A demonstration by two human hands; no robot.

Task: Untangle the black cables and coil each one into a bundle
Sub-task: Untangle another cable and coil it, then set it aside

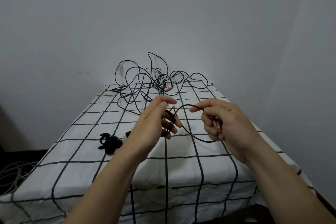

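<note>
- The left hand [156, 123] is hovering over the middle of the worktop [91, 169], palm turned to the right. Several loops of a black cable [200, 139] are sitting round its fingers, and the thumb is lying across the top.
- The fingers there are only lightly bent, so it is carrying the loops rather than clenching them.
- The right hand [225, 122] is hovering just beside it, curled tight. Thumb and forefinger are pinching the same black cable, and a red-marked end [216, 126] is peeking out between the lower fingers.
- Between the two hands the cable is arching up in one curve, then sagging in a slack loop just below the right hand.
- Further back, the tangle of black cables [154, 78] is sprawling across the far end of the worktop against the grey wall [163, 14], its loops crossing every which way and some standing up off the cloth.
- A strand is trailing from that tangle toward the left hand.
- Small white tags with red marks [168, 88] are showing here and there in the tangle.
- A black strap bundle [109, 142] is lying on the checked cloth [181, 169] just left of the left wrist, with a small brown-and-white bit beside it that I cannot make out.
- Down on the floor at the left, pale cables [12, 174] are lying in loose rings.
</note>
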